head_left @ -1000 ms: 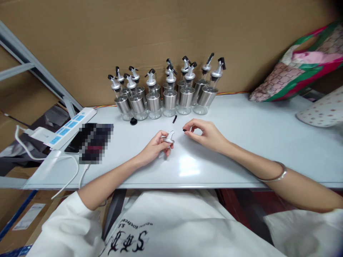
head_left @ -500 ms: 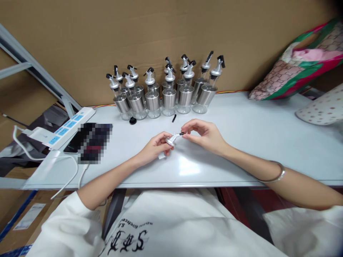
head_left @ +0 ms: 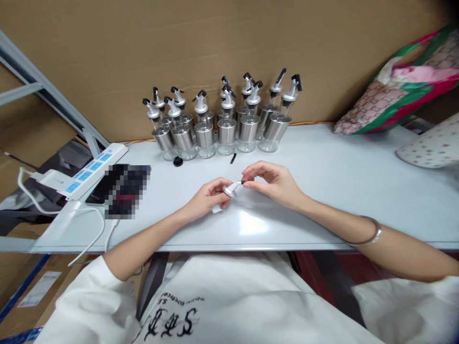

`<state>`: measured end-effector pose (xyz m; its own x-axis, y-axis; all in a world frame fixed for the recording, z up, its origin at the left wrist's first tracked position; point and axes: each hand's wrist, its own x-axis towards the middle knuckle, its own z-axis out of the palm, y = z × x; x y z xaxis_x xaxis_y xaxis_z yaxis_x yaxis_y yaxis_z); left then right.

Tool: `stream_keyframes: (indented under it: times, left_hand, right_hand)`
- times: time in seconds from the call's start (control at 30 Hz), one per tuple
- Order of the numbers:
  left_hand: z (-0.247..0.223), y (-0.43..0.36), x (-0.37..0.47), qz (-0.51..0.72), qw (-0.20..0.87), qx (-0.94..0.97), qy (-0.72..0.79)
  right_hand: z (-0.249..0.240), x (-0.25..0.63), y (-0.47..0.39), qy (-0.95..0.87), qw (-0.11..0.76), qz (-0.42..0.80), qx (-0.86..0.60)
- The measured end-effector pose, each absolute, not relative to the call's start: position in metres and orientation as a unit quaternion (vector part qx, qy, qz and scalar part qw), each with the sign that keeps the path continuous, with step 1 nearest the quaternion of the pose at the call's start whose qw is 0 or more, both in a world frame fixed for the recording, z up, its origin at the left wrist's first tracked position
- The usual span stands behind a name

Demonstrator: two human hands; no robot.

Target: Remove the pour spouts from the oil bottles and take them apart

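A silver pour spout (head_left: 230, 189) is pinched at its round base by my left hand (head_left: 209, 197), which is closed on it over the table. At the tip of the spout, the thumb and fingers of my right hand (head_left: 274, 182) pinch a small black tip piece (head_left: 242, 182). That piece touches the spout's end; whether it is seated there I cannot tell. A loose black strip-like piece (head_left: 233, 158) lies on the table just beyond my hands. Farther left sits a black round stopper (head_left: 178, 161).
Several glass bottles with steel bands (head_left: 226, 131) and pour spouts stand along the cardboard wall. On the left are a power strip (head_left: 95, 169) with a plugged-in cable and a phone (head_left: 103, 186). A patterned bag (head_left: 387, 100) and a dotted white object (head_left: 430, 143) are at right.
The spout tip and the black piece have dipped slightly toward me. Both hands keep their grip and have hardly shifted.
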<state>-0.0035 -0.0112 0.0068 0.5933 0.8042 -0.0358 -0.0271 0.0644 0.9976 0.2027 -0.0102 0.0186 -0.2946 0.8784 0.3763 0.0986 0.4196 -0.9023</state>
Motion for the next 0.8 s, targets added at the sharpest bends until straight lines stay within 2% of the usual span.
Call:
stream_keyframes:
  times: [0.8]
  left_hand:
    - [0.0096,-0.0124,-0.0040,0.308,0.627,0.619,0.359]
  right_hand:
    - [0.0173,0.2011,-0.0112,-0.666,0.439,0.476,-0.371]
